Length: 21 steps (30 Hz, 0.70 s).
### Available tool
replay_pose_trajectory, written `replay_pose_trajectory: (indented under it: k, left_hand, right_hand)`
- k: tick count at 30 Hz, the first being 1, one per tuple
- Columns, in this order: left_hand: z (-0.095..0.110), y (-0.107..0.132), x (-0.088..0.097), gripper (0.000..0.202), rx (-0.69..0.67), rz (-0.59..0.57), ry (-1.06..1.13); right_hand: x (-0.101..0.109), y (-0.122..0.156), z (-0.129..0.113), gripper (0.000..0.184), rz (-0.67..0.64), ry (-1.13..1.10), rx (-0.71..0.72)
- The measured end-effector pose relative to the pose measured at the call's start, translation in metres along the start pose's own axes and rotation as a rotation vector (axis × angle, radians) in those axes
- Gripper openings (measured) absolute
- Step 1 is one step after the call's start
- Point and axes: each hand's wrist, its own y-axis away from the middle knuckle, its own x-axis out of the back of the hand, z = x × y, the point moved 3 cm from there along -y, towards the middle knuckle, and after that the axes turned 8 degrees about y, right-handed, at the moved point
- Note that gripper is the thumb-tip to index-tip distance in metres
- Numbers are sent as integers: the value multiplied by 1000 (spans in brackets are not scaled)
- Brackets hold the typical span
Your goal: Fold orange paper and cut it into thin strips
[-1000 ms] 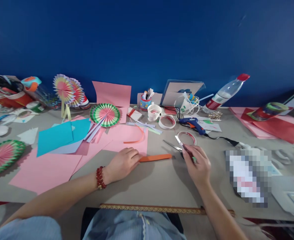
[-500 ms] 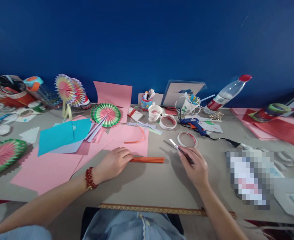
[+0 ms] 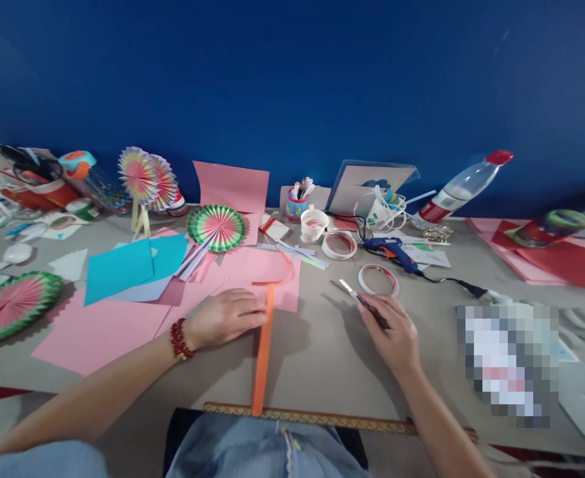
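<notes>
My left hand (image 3: 232, 317) rests over the pink paper near the middle of the table. Pinched at its fingertips is a folded orange paper strip (image 3: 262, 362), which points toward my body and reaches the table's front edge. A curved, thin orange strip (image 3: 285, 269) lies just beyond, on a pink sheet (image 3: 252, 262). My right hand (image 3: 392, 332) is closed around a dark-handled craft knife (image 3: 372, 311), its bright blade pointing up and left. Close to the blade lies a roll of double-sided tape (image 3: 394, 287).
Pleated paper fans (image 3: 217, 228), blue sheets (image 3: 117, 269) and pink paper cover the left. At the back stand a paper cup (image 3: 314, 229), a pen holder (image 3: 297, 207) and a tilted bottle (image 3: 459, 192). A blue glue gun (image 3: 394, 252) with its cord lies right of centre.
The orange strip has swung from lying sideways, pointing right, to pointing toward my body in my left hand. My right hand keeps the knife almost in place. The view has shifted slightly.
</notes>
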Motion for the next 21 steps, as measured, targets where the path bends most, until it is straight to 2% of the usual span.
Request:
replay_pose_trajectory:
  k: [3, 4, 5, 7, 8, 11, 14, 16, 18, 21]
  left_hand:
    - [16, -24, -13, 25, -22, -93, 52]
    - [22, -32, -18, 22, 31, -113, 53]
    - [28, -37, -23, 22, 87, -113, 40]
    - [41, -43, -29, 37, 150, -67, -26]
    - [45, -43, -32, 45, 177, -59, -69]
    - [45, -32, -37, 58, 388, -90, -158]
    - [38, -17, -37, 53, 523, -100, -155]
    - [36, -9, -36, 51, 535, -106, -67]
    - [35, -5, -33, 61, 524, -106, 45]
    - [32, -10, -27, 60, 426, -142, 157]
  right_hand:
    - [0, 0, 0, 20, 4, 14, 2]
    - [1, 0, 0, 20, 8, 20, 3]
    - [1, -1, -1, 20, 9, 25, 4]
    - [2, -1, -2, 20, 10, 32, 3]
    - [3, -1, -2, 20, 5, 32, 1]
    - [3, 0, -3, 20, -2, 21, -9]
    - [1, 0, -5, 19, -15, 0, -2]
    - [0, 0, -5, 19, -27, -9, 12]
    - [-1, 0, -5, 20, -35, -12, 21]
    - [-2, 1, -5, 20, -41, -6, 34]
